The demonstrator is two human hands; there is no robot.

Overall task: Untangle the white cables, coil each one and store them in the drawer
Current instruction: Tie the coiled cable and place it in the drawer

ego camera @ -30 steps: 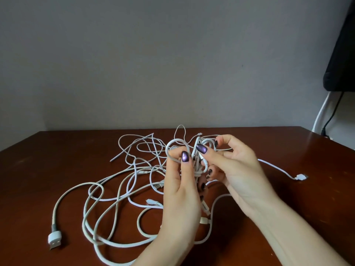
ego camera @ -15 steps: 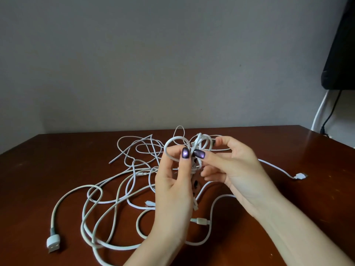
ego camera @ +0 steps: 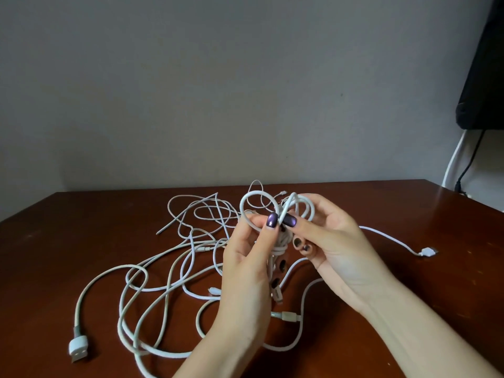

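A tangle of white cables (ego camera: 169, 271) sprawls over the dark wooden table (ego camera: 409, 282), mostly left of centre. A knotted bunch of cable loops (ego camera: 278, 211) is lifted above the table between both hands. My left hand (ego camera: 245, 271) pinches the bunch from the left, thumb up against the loops. My right hand (ego camera: 335, 241) grips the same bunch from the right, its thumb touching the left thumb. One USB plug (ego camera: 77, 347) lies at the near left, another connector (ego camera: 428, 252) at the right. A further plug (ego camera: 287, 315) lies below my hands. No drawer is visible.
A grey wall stands behind the table. A black object (ego camera: 482, 77) hangs at the upper right, with a white cord (ego camera: 452, 159) and a black cord (ego camera: 469, 162) running down from it beyond the table's right corner.
The held loops have risen slightly and spread wider. My two thumbs have come together on the knot. The cables on the table lie almost as before.
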